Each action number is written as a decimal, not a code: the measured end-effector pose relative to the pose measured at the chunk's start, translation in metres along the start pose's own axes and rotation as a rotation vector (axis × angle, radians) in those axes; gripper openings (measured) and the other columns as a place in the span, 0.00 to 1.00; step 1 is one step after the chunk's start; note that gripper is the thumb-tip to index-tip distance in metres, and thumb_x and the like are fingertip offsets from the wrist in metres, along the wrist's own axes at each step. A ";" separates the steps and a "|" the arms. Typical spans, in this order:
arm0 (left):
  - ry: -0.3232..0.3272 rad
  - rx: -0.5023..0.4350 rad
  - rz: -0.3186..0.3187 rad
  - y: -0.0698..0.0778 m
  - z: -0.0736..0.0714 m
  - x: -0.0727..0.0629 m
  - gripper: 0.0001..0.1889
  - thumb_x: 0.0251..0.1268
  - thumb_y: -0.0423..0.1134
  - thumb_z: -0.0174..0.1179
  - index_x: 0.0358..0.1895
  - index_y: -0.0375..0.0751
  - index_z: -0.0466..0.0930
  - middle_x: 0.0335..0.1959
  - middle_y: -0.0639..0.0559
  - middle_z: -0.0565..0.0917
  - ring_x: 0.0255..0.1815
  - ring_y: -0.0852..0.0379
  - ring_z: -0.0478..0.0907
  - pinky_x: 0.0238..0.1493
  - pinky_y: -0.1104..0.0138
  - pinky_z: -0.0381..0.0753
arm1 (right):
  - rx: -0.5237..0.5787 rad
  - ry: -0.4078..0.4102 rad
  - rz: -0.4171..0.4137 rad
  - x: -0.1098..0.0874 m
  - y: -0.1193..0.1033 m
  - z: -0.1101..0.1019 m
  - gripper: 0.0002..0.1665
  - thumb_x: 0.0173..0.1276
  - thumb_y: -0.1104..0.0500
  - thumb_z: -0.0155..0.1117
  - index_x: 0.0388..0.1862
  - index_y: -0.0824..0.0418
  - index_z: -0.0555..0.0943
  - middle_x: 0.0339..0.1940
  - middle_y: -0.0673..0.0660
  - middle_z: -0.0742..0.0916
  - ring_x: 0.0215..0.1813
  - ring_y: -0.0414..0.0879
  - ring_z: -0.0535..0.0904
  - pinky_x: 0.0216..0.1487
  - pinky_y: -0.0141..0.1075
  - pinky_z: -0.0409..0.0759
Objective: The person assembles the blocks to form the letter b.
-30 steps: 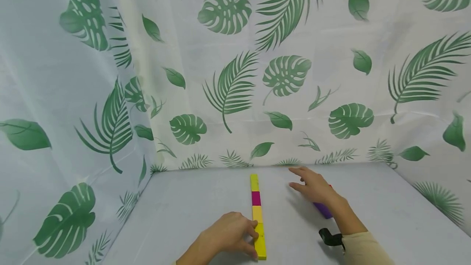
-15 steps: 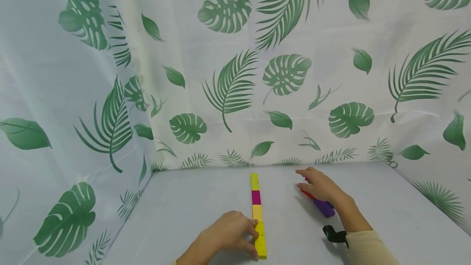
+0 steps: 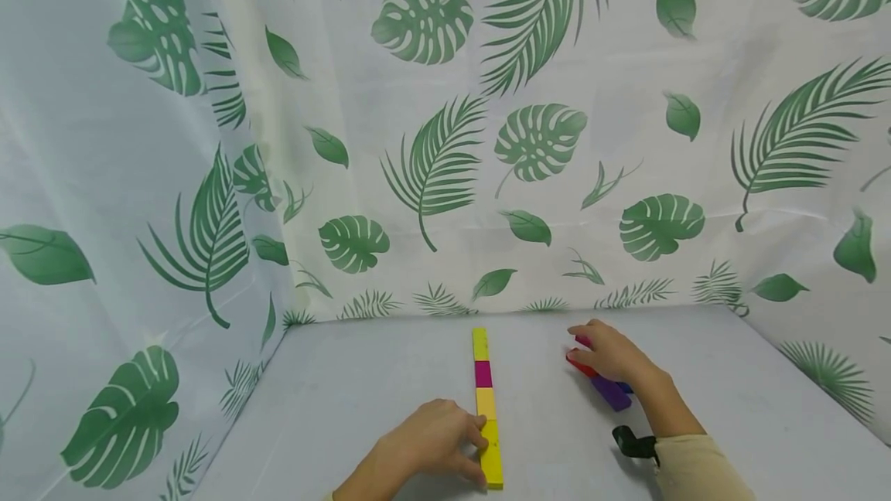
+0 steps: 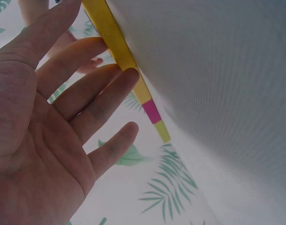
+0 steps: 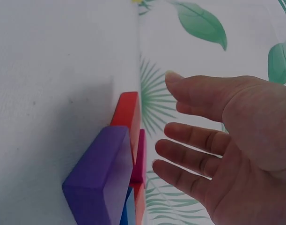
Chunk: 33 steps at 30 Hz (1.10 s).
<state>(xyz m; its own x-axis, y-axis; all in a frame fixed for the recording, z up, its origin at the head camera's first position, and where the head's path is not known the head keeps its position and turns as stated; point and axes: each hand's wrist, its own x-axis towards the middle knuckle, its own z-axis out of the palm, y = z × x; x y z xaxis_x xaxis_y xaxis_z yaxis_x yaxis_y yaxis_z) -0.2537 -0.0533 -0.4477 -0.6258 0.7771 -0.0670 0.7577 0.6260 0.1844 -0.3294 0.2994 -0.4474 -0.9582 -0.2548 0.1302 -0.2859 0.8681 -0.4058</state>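
Observation:
A straight row of flat blocks runs away from me in the head view: a yellow block [image 3: 491, 461] nearest, an orange-yellow block [image 3: 486, 403], a magenta block [image 3: 483, 374] and a lime-yellow block [image 3: 480, 344] farthest. My left hand [image 3: 437, 439] rests along the left side of the nearest yellow block, its fingertips [image 4: 130, 75] touching the edge. Over a loose group at the right hovers my right hand [image 3: 616, 356], fingers extended and holding nothing. That group has a purple block [image 5: 98, 173], a red block [image 5: 126, 112], a magenta block [image 5: 141, 157], a blue block [image 5: 128, 208] and another red piece [image 5: 139, 201].
A white cloth-covered table [image 3: 369, 377] lies below. Behind it hangs a white curtain [image 3: 445, 277] with green leaves, and a similar curtain [image 3: 209, 269] closes the left side. A black wrist mount [image 3: 633, 443] sticks out from the right sleeve [image 3: 696, 466].
My right hand has shifted a little to the right, so more of the red, magenta and blue blocks shows. The left hand and the row of blocks have stayed in place.

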 end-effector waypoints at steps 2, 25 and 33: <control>-0.002 -0.002 -0.003 0.000 0.000 0.000 0.22 0.51 0.63 0.78 0.51 0.65 0.91 0.61 0.63 0.86 0.55 0.69 0.82 0.52 0.74 0.76 | -0.004 -0.008 0.010 0.001 0.002 0.001 0.29 0.71 0.57 0.69 0.66 0.70 0.79 0.55 0.69 0.85 0.54 0.62 0.82 0.57 0.61 0.82; -0.004 -0.018 -0.031 -0.002 0.002 0.000 0.22 0.50 0.62 0.78 0.50 0.66 0.91 0.62 0.64 0.85 0.55 0.69 0.82 0.54 0.73 0.77 | 0.024 -0.063 0.105 0.001 0.003 0.006 0.19 0.64 0.67 0.73 0.54 0.71 0.86 0.46 0.64 0.88 0.47 0.55 0.84 0.51 0.56 0.85; 0.019 -0.008 -0.012 -0.002 0.003 0.000 0.23 0.49 0.62 0.79 0.50 0.66 0.92 0.61 0.64 0.86 0.56 0.68 0.82 0.52 0.74 0.77 | 0.005 -0.039 0.016 0.002 0.000 0.011 0.18 0.63 0.70 0.71 0.53 0.69 0.87 0.47 0.63 0.89 0.47 0.55 0.84 0.51 0.55 0.84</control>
<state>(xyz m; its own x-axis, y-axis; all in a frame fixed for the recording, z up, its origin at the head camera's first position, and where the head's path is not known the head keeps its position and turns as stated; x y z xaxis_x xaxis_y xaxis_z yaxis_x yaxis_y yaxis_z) -0.2549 -0.0544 -0.4513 -0.6381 0.7683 -0.0507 0.7488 0.6346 0.1913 -0.3315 0.2943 -0.4567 -0.9623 -0.2573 0.0883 -0.2704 0.8703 -0.4117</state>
